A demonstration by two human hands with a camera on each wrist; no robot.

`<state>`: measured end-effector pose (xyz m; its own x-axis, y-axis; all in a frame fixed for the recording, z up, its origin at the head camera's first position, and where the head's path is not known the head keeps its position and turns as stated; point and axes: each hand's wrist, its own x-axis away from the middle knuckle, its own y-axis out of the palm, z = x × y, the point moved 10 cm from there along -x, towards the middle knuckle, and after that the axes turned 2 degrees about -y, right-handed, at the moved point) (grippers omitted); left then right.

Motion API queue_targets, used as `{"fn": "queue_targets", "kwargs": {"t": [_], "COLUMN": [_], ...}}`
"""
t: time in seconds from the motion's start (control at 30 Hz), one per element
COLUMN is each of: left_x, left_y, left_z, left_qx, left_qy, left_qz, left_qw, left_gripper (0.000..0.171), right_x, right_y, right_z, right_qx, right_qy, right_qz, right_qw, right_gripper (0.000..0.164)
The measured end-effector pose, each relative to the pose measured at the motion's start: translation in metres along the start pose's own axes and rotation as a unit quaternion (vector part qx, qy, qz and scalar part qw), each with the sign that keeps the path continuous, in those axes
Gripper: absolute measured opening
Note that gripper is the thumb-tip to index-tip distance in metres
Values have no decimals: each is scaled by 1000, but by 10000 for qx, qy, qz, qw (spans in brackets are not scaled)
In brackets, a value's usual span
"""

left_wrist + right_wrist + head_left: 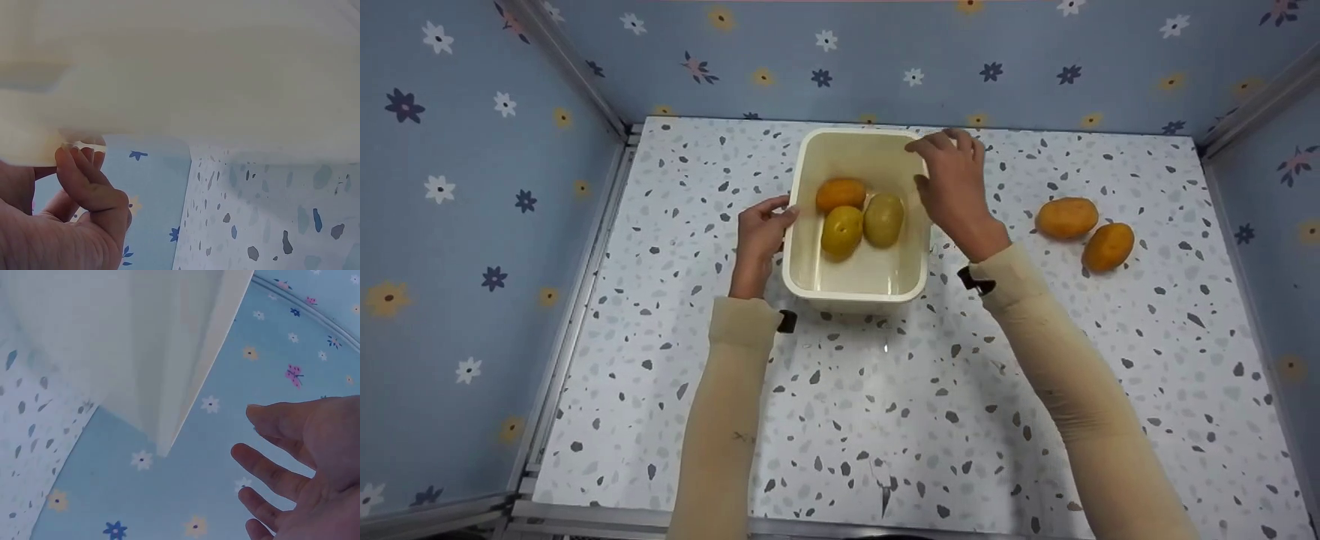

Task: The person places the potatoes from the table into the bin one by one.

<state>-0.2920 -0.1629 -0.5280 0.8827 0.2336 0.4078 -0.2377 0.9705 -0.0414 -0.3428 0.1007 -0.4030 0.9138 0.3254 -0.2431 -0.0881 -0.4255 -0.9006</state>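
A cream plastic bin (pixel 855 298) stands on the table with an orange oval fruit (pixel 841 196), a yellow one (pixel 841 232) and a greenish one (pixel 883 220) inside, all mango-like. My left hand (pixel 761 234) grips the bin's left rim, thumb on top. In the left wrist view the fingers (pixel 93 194) are bent at the bin's edge. Over the right rim is my right hand (pixel 956 180), fingers spread and holding nothing. The right wrist view has this hand (pixel 304 467) apart from the bin wall (pixel 169 354).
Two more orange oval fruits (pixel 1067 218) (pixel 1108 247) lie close together on the speckled table (pixel 847 420), to the right of the bin. Blue flowered panels (pixel 885 60) rise at the back and both sides.
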Motion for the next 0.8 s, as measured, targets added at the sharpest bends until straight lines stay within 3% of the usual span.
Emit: {"fn": "queue_targets", "kwargs": {"t": [0.4, 0.8], "left_x": [1, 0], "left_y": [-2, -2], "left_z": [-2, -2], "left_qx": [-47, -58], "left_qy": [-168, -252], "left_qz": [45, 51], "left_qw": [9998, 9997], "left_gripper": [38, 36], "right_x": [44, 78], "right_y": [-15, -17], "right_z": [106, 177], "right_qx": [-275, -121], "right_qy": [681, 1418], "right_qz": [587, 402], "right_qw": [9956, 9890], "right_gripper": [39, 46]}}
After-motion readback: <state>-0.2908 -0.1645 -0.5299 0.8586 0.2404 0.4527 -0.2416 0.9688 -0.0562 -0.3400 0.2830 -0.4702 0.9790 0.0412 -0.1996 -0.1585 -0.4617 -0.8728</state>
